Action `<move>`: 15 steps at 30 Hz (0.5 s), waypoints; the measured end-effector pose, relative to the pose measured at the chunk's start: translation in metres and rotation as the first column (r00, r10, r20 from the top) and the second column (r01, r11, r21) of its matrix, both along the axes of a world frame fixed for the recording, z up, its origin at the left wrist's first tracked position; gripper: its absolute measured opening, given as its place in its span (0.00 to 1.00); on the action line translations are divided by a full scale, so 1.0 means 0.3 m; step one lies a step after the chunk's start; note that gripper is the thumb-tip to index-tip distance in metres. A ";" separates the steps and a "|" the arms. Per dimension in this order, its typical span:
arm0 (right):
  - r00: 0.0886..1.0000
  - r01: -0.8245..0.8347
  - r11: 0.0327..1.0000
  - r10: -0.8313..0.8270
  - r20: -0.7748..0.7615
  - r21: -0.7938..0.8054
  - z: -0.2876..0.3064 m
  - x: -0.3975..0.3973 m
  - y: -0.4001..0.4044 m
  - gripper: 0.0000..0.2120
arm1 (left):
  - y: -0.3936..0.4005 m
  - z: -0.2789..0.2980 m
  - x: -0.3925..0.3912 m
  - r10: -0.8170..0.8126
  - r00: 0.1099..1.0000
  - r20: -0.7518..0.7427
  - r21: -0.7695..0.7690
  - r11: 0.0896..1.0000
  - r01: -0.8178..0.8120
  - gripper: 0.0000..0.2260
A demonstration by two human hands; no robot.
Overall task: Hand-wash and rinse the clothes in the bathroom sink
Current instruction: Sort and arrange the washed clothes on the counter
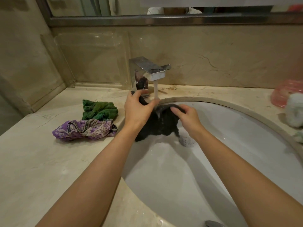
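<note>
Marble desk (41,161), pale, veined, wet in patches near the basin. On it, left of the sink: a crumpled purple patterned garment (85,130), and just behind it, touching, a bunched green towel (100,109). Both lie apart from the water.

Chrome square faucet (148,69) stands at the back edge, running; a stream of water (156,90) falls straight down.

Left hand (137,110): grip clenched on the upper left edge of a dark wet cloth (157,125), fingers curled round a fold, held just left of the stream. Right hand (188,117): grip likewise grasping the cloth's right edge, thumb on top. The cloth hangs between the two hands under the faucet, its lower part drooping into the white sink (246,145); the stream strikes its top fold.

Far right on the desk: a pink plastic container (285,95), and in front of it something white and fluffy (295,113), blurred.
</note>
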State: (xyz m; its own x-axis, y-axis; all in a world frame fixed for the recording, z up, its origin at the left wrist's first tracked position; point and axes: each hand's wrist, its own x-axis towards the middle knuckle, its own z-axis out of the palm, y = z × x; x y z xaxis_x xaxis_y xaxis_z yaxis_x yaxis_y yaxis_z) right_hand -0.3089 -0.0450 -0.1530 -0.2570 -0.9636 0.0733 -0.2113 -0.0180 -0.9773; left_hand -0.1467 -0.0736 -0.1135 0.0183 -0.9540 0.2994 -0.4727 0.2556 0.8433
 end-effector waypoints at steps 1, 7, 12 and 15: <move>0.991 0.022 1.000 -0.023 0.132 0.007 0.013 -0.003 -0.002 0.04 | -0.001 -0.002 0.000 -0.044 0.996 0.073 0.033 0.999 0.042 0.18; 0.883 0.192 0.976 -0.217 0.416 0.102 0.065 -0.011 -0.011 0.12 | 0.004 -0.021 -0.029 -0.304 0.862 0.405 0.196 0.950 0.243 0.14; 0.848 0.230 0.952 -0.297 0.438 0.200 0.047 -0.025 -0.016 0.20 | -0.006 -0.038 -0.030 -0.351 0.879 0.324 0.318 0.915 0.248 0.17; 0.776 0.203 0.958 -0.284 0.563 0.204 0.055 -0.024 -0.019 0.20 | -0.005 -0.035 -0.041 -0.343 0.900 0.269 0.362 0.902 0.236 0.20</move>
State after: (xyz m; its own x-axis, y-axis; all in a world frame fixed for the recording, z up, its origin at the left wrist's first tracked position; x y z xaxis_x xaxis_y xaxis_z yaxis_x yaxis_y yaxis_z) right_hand -0.3159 -0.0507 -0.1366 -0.4384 -0.8532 -0.2827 0.4160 0.0862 -0.9053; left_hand -0.1589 -0.0750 -0.1240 -0.3181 -0.9452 -0.0734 -0.6745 0.1713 0.7181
